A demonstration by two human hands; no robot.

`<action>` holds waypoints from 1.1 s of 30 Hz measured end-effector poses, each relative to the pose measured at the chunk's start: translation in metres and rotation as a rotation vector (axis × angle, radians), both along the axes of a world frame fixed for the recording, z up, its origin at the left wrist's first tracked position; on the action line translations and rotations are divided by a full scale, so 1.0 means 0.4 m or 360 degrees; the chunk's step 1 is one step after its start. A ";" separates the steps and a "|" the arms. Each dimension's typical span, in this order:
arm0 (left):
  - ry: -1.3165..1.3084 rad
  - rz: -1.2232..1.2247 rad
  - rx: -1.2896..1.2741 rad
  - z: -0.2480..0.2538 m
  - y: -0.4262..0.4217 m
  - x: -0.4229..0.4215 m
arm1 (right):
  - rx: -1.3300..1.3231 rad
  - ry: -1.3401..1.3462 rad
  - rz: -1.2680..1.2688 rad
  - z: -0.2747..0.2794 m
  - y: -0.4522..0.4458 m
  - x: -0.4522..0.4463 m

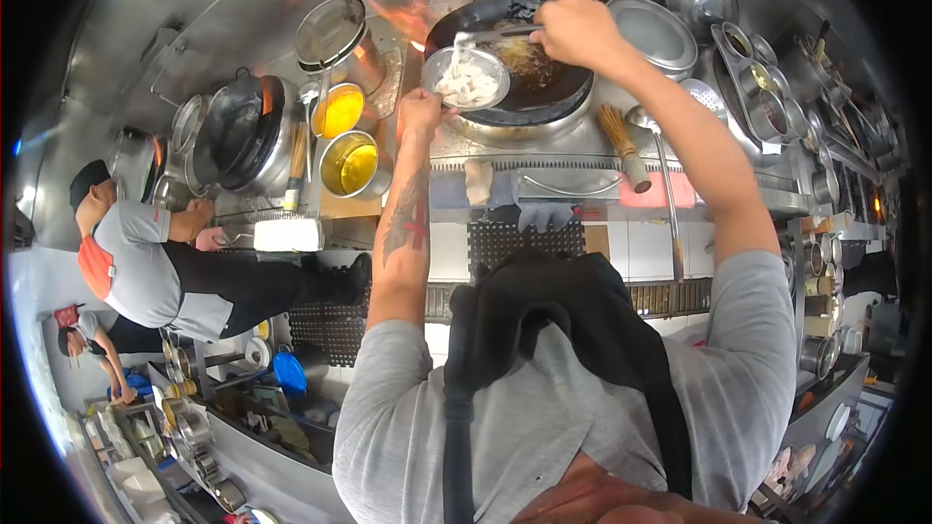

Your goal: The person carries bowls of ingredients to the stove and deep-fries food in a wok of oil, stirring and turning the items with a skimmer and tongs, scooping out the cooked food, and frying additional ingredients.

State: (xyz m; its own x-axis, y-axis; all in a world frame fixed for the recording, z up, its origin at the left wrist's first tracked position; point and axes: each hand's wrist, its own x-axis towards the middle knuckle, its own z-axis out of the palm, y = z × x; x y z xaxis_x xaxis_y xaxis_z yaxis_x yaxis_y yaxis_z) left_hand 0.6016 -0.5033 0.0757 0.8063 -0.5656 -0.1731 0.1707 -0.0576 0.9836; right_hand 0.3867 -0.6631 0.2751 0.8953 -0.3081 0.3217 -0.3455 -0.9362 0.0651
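Holding a round metal bowl (498,80) by its handle in the left hand (419,110), fingers clamped on that handle, with a heap of white pieces (470,85) inside. Gripping a long dark tool (510,33) in the right hand (575,31), fingers wrapped tight around its right end. Pointing the tool leftward across the far side of the bowl, tip over the white pieces; cannot tell if touching them or just apart. Seen from above, bowl over the left part of a large dark wok (558,87), with brown liquid (525,60) in the bottom of the wok. Orange flame (406,17) just beyond, to the far left of the wok. Left of the left hand, 2 metal pots (333,171) of yellow liquid (357,165), near and far, close together; behind them, a round strainer (330,32) on top of a taller pot (363,65). On the right, a straw brush (622,143) beside a ladle (662,160), its handle reaching past the near edge of the counter. At that edge, a pink cloth (655,190). Farther left, a second dark wok (225,136) and, near it, a co-worker (146,252) in a grey shirt and dark cap.
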 end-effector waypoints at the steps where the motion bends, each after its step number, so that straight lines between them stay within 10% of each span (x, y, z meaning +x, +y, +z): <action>1: 0.0051 0.0026 -0.0068 -0.010 0.008 0.004 | -0.0012 -0.0054 -0.0030 0.013 -0.017 -0.006; 20: 0.0123 0.0153 -0.0218 0.071 0.084 -0.022 | 0.0148 0.0377 -0.0700 -0.198 -0.220 0.128; 33: 0.0021 -0.0315 -0.0095 0.081 -0.037 -0.059 | 0.0133 0.0137 -0.0042 -0.116 -0.014 -0.013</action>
